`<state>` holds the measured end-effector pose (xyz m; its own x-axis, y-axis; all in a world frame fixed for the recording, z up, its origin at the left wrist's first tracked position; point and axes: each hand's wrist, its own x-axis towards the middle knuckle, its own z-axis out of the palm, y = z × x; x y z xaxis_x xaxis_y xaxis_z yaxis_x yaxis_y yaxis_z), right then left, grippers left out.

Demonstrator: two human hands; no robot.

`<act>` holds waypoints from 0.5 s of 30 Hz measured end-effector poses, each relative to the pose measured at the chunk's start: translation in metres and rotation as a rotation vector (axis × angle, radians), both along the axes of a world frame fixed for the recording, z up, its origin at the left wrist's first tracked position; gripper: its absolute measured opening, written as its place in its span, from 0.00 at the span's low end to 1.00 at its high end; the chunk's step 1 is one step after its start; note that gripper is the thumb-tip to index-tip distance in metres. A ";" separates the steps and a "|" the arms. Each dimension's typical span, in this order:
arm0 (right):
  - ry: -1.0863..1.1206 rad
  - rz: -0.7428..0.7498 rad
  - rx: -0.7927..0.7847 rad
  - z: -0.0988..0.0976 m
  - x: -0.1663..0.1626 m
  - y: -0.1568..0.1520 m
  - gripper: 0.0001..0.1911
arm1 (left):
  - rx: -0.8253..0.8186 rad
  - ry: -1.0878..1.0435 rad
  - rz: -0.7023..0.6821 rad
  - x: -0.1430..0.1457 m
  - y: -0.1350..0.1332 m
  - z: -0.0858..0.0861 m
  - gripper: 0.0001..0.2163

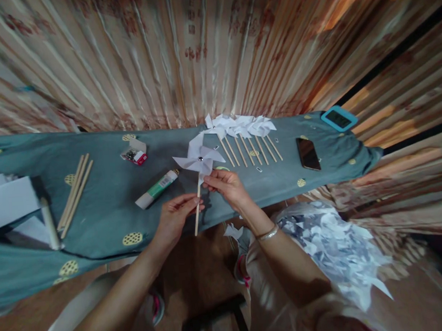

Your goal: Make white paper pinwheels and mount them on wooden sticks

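Observation:
A white paper pinwheel (197,156) with a dark round pin at its centre is fixed to a thin wooden stick (197,217). The fingers of my left hand (176,214) are closed around the stick below the blades. At the pinwheel's lower blade, my right hand (227,184) pinches the paper between thumb and fingers. Just left of the pinwheel lies a glue stick (156,189) with a green and white label. Beyond my right hand, several white pinwheels (241,125) on sticks lie in an overlapping row.
Loose wooden sticks (76,196), white paper sheets (12,201) and a small box of pins (135,152) lie on the left. A phone (308,153) and a blue-framed device (339,118) are at the right. Below stands a bag of white paper pieces (334,248).

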<state>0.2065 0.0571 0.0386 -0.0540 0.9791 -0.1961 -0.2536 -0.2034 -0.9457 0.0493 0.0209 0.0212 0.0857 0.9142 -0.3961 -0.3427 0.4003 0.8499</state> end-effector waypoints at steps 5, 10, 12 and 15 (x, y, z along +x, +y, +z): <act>-0.024 0.036 0.004 0.005 0.002 -0.009 0.20 | 0.005 0.013 0.000 0.000 -0.002 0.001 0.23; -0.060 0.058 0.009 0.007 0.007 -0.017 0.21 | -0.007 0.023 -0.021 0.000 -0.006 0.001 0.24; -0.077 0.050 0.006 0.008 0.010 -0.020 0.23 | -0.026 0.016 -0.009 -0.001 -0.008 0.002 0.25; -0.114 0.024 -0.007 0.009 0.018 -0.022 0.25 | -0.055 -0.003 0.006 -0.003 -0.012 0.004 0.25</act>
<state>0.2249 0.0346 0.0471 -0.0545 0.9764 -0.2092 -0.1395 -0.2149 -0.9666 0.0465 0.0092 0.0250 0.0815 0.8914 -0.4458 -0.3475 0.4446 0.8255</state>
